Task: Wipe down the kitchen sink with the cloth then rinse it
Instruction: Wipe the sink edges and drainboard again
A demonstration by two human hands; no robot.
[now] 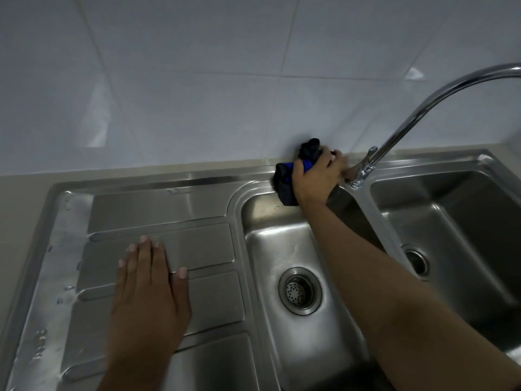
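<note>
Cloth (293, 176) bunched in my right hand (317, 176) on the sink (253, 182) rim beside the tap (363, 170), my left hand (149, 286) flat, fingers straight, on the drainer (208, 244).

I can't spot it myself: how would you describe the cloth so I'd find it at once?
Follow the back rim of the sink to the curved tap. Just left of its base, the right hand grips the cloth: bunched, dark with bright blue, the only fabric amid grey metal.
</note>
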